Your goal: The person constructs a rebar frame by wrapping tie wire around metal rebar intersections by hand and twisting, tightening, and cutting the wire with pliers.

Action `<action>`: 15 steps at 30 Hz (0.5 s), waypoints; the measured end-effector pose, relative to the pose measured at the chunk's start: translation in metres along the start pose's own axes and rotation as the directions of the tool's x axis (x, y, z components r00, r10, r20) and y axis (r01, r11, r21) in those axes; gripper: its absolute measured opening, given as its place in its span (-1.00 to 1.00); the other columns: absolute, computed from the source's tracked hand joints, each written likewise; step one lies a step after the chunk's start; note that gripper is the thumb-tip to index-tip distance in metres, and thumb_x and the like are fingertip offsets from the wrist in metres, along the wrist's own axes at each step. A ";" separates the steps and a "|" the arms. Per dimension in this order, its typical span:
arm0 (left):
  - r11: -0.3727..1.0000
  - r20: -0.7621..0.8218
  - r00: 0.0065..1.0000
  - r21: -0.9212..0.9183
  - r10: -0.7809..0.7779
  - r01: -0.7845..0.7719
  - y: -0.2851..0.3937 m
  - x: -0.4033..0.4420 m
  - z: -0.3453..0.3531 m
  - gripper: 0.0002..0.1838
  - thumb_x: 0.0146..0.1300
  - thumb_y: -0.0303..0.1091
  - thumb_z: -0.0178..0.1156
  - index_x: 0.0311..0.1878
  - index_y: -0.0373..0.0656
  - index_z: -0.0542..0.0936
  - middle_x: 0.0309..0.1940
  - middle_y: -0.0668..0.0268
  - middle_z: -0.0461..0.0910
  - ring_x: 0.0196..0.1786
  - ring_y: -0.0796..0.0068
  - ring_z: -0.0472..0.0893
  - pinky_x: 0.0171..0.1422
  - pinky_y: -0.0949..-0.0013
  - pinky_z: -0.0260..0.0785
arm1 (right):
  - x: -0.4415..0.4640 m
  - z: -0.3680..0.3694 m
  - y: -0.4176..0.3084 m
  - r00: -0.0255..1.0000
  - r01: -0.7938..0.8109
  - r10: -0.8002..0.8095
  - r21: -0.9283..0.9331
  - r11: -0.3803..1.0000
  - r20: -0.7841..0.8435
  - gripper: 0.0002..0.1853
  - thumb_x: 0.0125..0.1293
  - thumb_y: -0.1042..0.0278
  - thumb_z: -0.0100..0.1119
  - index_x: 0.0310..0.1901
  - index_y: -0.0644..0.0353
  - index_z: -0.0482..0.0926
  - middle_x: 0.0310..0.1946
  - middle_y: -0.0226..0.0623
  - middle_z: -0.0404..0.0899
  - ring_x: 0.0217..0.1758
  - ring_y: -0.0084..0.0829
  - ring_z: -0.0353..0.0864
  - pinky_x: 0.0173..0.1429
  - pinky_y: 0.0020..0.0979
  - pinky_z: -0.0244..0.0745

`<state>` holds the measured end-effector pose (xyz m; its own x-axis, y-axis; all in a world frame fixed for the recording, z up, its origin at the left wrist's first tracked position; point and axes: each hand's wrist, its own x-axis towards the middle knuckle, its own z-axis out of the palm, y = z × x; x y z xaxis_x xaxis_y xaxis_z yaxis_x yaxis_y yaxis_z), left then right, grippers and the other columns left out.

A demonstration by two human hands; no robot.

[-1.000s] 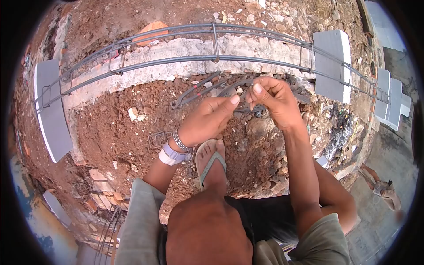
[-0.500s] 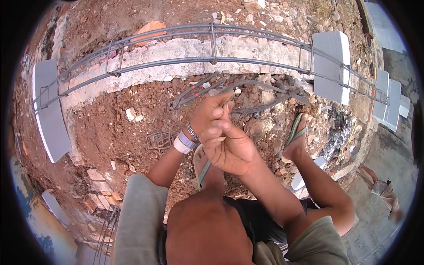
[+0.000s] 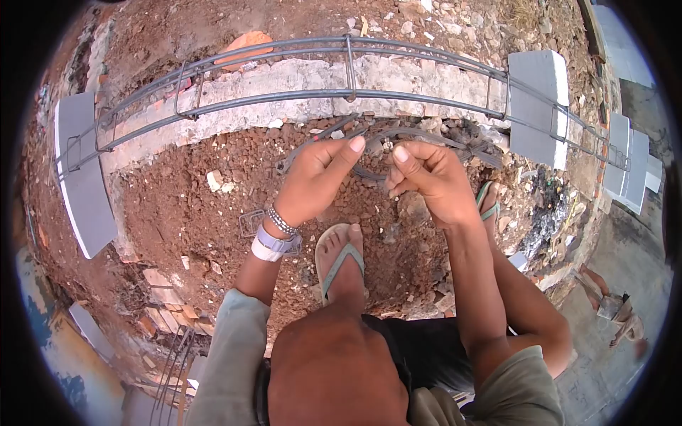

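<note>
My left hand, with a bracelet and a pale wristband, is closed in a pinch above the soil. Close by, my right hand pinches too, thumb against curled fingers. A small gap separates the two thumbs. Whatever lies between the fingertips is too thin or small to make out. Behind both hands, a bundle of dark grey wire lies on the ground, partly hidden by them. Farther off, a long steel rebar cage with stirrups spans above a pale concrete strip.
The rebar cage passes over grey blocks, one at the right and one at the left. Bent wire pieces lie on the reddish soil. Bricks are at lower left. Another person is at far right.
My hands were together, the right crossing over the left; now they are apart, with the right hand moved to the right and the left slightly left. My sandalled foot is now more visible.
</note>
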<state>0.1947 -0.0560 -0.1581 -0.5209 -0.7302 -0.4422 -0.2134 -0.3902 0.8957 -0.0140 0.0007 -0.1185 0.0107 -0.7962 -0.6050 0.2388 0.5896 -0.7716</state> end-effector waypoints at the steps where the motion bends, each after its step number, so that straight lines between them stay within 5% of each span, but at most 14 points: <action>1: 0.995 -0.032 0.995 0.019 0.099 -0.099 -0.014 0.006 0.003 -0.43 0.59 0.04 0.07 -0.50 -0.19 0.48 -0.67 0.59 0.24 -0.53 0.74 0.15 -0.48 0.41 0.00 | -0.001 0.006 0.010 0.987 -0.148 0.120 0.290 0.946 0.111 -0.77 0.47 0.18 0.31 -0.15 0.18 0.71 -0.45 -0.45 0.67 -0.37 -0.46 0.70 -0.22 -0.46 0.62; 3: 0.979 -0.088 0.976 0.067 0.200 -0.194 -0.025 0.009 0.008 -0.44 0.59 0.01 0.09 -0.51 -0.20 0.48 -0.67 0.58 0.25 -0.51 0.74 0.17 -0.47 0.39 0.02 | -0.003 0.015 0.025 0.885 -0.466 0.289 0.691 0.553 0.366 -0.76 0.49 0.15 0.29 -0.17 0.18 0.70 -0.47 -0.46 0.63 -0.37 -0.47 0.70 -0.22 -0.48 0.62; 6: 0.968 -0.128 0.973 0.186 0.193 -0.168 -0.018 -0.001 0.014 -0.45 0.56 -0.04 0.13 -0.53 -0.23 0.48 -0.68 0.50 0.27 -0.52 0.70 0.22 -0.47 0.36 0.07 | -0.001 0.012 0.018 0.925 -0.379 0.290 0.635 0.673 0.245 -0.74 0.47 0.13 0.32 -0.22 0.18 0.68 -0.48 -0.50 0.59 -0.40 -0.50 0.68 -0.30 -0.47 0.60; 8: 0.919 -0.052 0.974 0.346 0.222 -0.191 -0.013 -0.003 -0.004 -0.47 0.52 -0.07 0.18 -0.55 -0.24 0.48 -0.69 0.41 0.30 -0.58 0.58 0.28 -0.48 0.31 0.12 | 0.000 0.000 0.007 0.951 -0.301 0.267 0.275 0.913 0.154 -0.73 0.44 0.12 0.35 -0.24 0.18 0.68 -0.50 -0.52 0.59 -0.45 -0.51 0.64 -0.35 -0.47 0.58; 10: 0.799 0.090 0.953 0.526 0.288 -0.291 -0.005 -0.005 -0.022 -0.49 0.48 -0.10 0.23 -0.57 -0.23 0.48 -0.70 0.30 0.35 -0.62 0.41 0.37 -0.49 0.26 0.18 | 0.002 -0.017 -0.008 0.979 -0.145 0.171 -0.205 0.968 0.114 -0.74 0.40 0.21 0.40 -0.36 0.20 0.64 -0.59 -0.51 0.54 -0.55 -0.55 0.52 -0.46 -0.42 0.44; 13: 0.579 0.231 0.899 0.700 0.371 -0.419 0.018 -0.011 -0.020 -0.52 0.42 -0.14 0.28 -0.58 -0.22 0.48 -0.68 0.19 0.42 -0.61 0.14 0.46 -0.50 0.16 0.24 | -0.002 -0.024 -0.042 0.991 0.080 0.045 -0.818 0.570 0.129 -0.75 0.30 0.22 0.46 -0.31 0.24 0.65 -0.63 -0.28 0.56 -0.52 -0.40 0.66 -0.43 -0.29 0.47; 15: 0.490 0.247 0.886 0.759 0.392 -0.428 0.036 -0.012 -0.017 -0.54 0.41 -0.15 0.29 -0.58 -0.21 0.48 -0.67 0.17 0.45 -0.59 0.06 0.49 -0.49 0.13 0.26 | -0.012 -0.005 -0.055 0.977 0.192 -0.155 -0.911 0.366 0.143 -0.75 0.26 0.28 0.45 -0.34 0.29 0.60 -0.61 -0.11 0.53 -0.55 -0.15 0.57 -0.39 -0.19 0.42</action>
<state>0.2072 -0.0702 -0.1211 -0.7496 -0.6613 -0.0291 -0.5090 0.5478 0.6639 -0.0319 -0.0217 -0.0700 0.1126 -0.8893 -0.4431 -0.7946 0.1872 -0.5776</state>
